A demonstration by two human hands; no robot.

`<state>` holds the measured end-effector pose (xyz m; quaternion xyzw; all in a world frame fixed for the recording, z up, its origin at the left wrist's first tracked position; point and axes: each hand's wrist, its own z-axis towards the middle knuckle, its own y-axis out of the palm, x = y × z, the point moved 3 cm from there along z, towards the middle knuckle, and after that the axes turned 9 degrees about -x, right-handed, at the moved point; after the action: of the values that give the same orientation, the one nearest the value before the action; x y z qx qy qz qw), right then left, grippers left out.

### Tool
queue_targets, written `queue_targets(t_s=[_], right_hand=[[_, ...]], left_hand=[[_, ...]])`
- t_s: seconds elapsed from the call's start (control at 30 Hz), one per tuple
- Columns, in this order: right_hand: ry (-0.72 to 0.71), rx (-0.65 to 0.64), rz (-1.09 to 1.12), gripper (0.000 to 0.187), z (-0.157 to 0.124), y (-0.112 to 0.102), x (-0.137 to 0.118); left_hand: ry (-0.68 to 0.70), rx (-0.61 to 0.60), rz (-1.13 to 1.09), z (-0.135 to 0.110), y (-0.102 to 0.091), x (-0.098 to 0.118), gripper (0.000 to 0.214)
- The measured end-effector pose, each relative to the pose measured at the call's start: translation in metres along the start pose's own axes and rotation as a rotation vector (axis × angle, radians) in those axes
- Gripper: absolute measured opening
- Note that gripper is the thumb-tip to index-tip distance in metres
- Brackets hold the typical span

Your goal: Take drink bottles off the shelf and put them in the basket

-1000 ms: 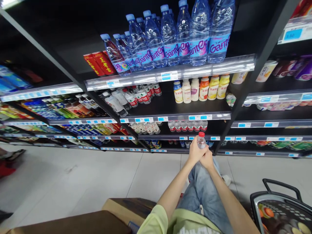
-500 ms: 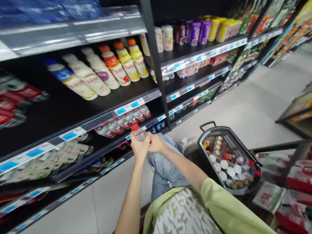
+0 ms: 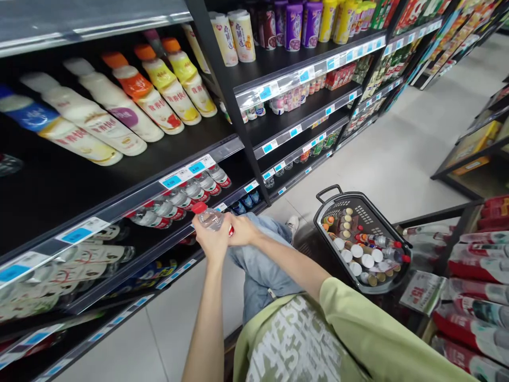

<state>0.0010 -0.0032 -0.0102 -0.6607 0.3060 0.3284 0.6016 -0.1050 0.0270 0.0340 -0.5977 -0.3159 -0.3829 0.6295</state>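
Note:
A clear plastic water bottle [image 3: 211,218] with a red cap and a bit of red label is held in front of the shelves, tilted, cap toward the upper left. My left hand [image 3: 211,241] wraps round its near side. Closed around the lower end is my right hand [image 3: 242,230], which hides part of the label. Just behind the bottle, a row of similar red-labelled water bottles [image 3: 181,199] stands on a lower shelf.
A black shopping basket [image 3: 363,199] with cans and bottles stands to the right. White drink bottles [image 3: 135,114] fill part of the upper shelf [image 3: 186,142]; cans [image 3: 294,26] stand further along. Packed red-labelled bottles [image 3: 477,270] and a price sign [image 3: 422,292] are at the lower right.
The view has turned a little to the right, so shelves, basket and hands appear further left. Both hands keep their hold on the bottle.

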Motion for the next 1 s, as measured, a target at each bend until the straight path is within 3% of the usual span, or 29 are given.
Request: queue_targets(t_s=[0.4, 0.7, 1.0], right_hand=[[-0.003, -0.012, -0.024, 0.051, -0.004, 0.002, 0.002], [-0.001, 0.027, 0.037, 0.04, -0.006, 0.01, 0.008], [0.023, 0.047, 0.062, 0.044, -0.009, 0.009, 0.005]], left_hand=[[-0.026, -0.009, -0.075, -0.001, 0.002, -0.002, 0.075], [-0.007, -0.097, -0.161, -0.008, 0.002, 0.0, 0.069], [-0.03, -0.108, -0.206, -0.011, -0.001, 0.004, 0.07]])
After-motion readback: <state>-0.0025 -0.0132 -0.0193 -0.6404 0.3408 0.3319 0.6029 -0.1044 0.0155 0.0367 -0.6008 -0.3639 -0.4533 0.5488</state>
